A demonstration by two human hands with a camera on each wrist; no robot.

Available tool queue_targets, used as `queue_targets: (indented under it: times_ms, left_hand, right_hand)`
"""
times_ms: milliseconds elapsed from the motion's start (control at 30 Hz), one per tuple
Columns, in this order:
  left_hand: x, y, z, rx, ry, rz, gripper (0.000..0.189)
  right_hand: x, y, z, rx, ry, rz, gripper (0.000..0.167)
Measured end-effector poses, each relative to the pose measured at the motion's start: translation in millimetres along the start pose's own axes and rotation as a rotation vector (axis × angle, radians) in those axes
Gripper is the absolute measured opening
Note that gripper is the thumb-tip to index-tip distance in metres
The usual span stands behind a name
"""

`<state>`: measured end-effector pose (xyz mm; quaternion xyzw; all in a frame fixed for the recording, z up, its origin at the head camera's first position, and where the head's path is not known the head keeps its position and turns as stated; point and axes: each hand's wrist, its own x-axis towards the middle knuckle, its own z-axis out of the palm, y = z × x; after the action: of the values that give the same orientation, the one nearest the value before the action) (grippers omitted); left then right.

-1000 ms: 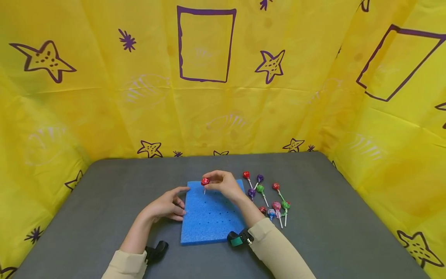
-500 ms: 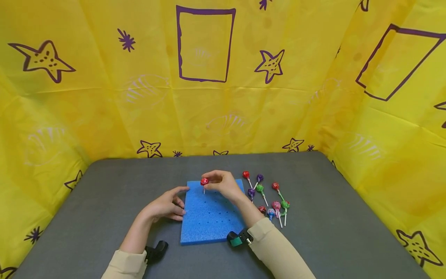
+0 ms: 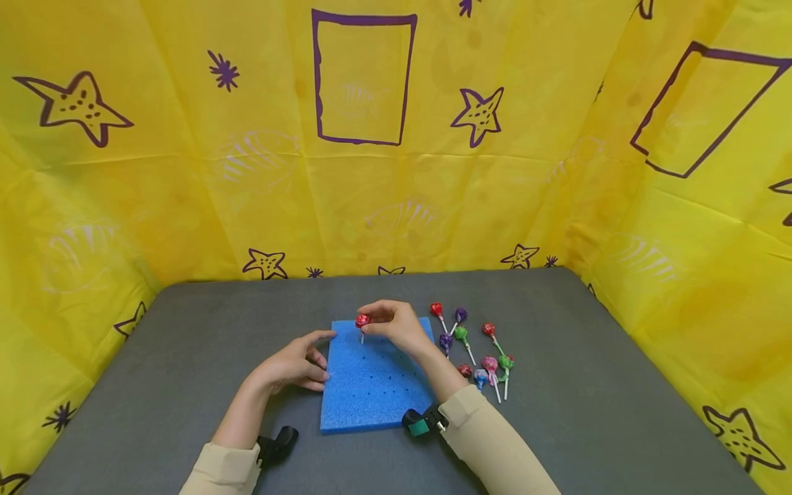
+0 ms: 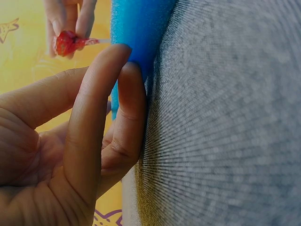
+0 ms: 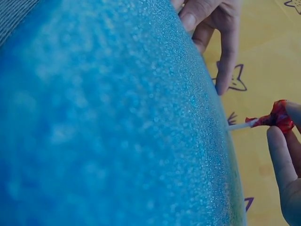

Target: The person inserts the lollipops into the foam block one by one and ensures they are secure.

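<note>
In the head view my right hand (image 3: 396, 326) pinches a red-wrapped lollipop (image 3: 362, 321) by its head, over the far left part of a blue foam board (image 3: 353, 412). Its white stick points down and, in the right wrist view, the lollipop (image 5: 280, 117) has its stick end right at the foam surface. My left hand (image 3: 297, 364) rests against the board's left edge, the index finger reaching toward the far corner and the thumb lower down. The left wrist view shows the left fingertips (image 4: 123, 52) touching the foam's side. Rows of small holes dot the board.
Right of the board lie several wrapped lollipops, among them a red one (image 3: 436, 309), a purple one (image 3: 445, 341), a green one (image 3: 461, 333) and a pink one (image 3: 490, 364). The grey table (image 3: 588, 412) is bordered by a yellow patterned curtain (image 3: 371, 206).
Almost nothing differs. Both hands, the held lollipop and the board keep their places; the whole head view has shifted very slightly.
</note>
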<state>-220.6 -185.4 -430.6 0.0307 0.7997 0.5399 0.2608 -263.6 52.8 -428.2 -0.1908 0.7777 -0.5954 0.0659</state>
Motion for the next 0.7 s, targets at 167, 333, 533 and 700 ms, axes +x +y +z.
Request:
queue_targets:
  times_ms: [167,333,533,700]
  left_hand:
    - [0.0,-0.5,0.0,-0.002,-0.002,0.005,0.076]
    - [0.6,-1.1,-0.4,-0.008,-0.005,0.016,0.076]
    - [0.1,-1.1,-0.6,-0.002,-0.005,0.019,0.076]
    - [-0.7,-0.7,-0.4,-0.004,-0.003,0.015,0.076]
  right_hand:
    - [-0.7,-3.6,0.3,-0.040,0.017,-0.011,0.032]
    - [-1.2,-5.7,-0.8,-0.050,0.023,-0.010,0.031]
    - [-1.0,-6.6,-2.7,-0.065,0.040,-0.019,0.029]
    - [-0.4,-6.9,-3.1,-0.110,0.052,-0.019,0.025]
